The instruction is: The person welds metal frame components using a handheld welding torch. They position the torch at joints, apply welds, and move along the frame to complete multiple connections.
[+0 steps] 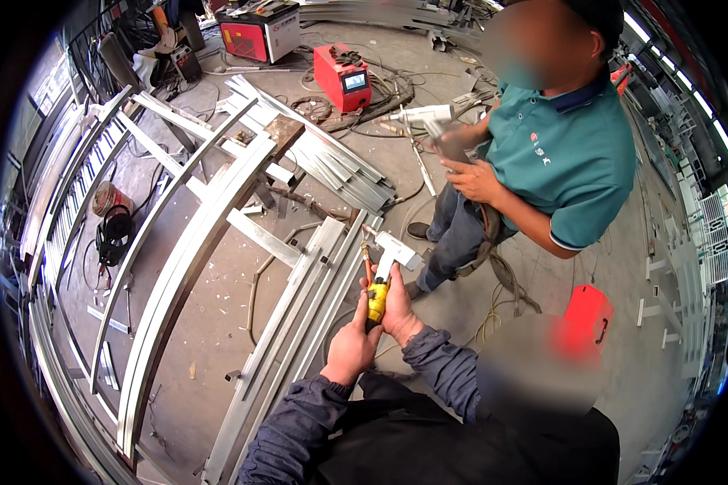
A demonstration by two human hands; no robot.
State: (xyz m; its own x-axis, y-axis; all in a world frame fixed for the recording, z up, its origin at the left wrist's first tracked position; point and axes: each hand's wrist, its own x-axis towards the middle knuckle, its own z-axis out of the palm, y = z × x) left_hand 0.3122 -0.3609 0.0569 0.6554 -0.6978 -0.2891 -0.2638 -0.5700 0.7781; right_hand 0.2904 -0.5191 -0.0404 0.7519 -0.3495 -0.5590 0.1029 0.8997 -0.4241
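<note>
My left hand (349, 349) and my right hand (400, 309) are both closed on a white welding gun (396, 250), held in front of me over long metal bars. Yellow wrapping (377, 299) covers part of its handle. My left fingers press on this wrapping from the near side, while my right hand wraps the handle from the right. The gun's narrow nozzle points toward the far left, and an orange-brown hose or cable (368, 263) runs beside the handle. Across from me, a person in a green shirt (578, 153) holds a similar white gun (427, 114).
A curved metal frame (188, 279) lies to my left, beside stacked silver bars (332, 153). Red machines (340, 79) stand farther back among coiled cables. Cables also trail over the floor near the person's feet. At right lies a red panel-like object (586, 311), partly blurred.
</note>
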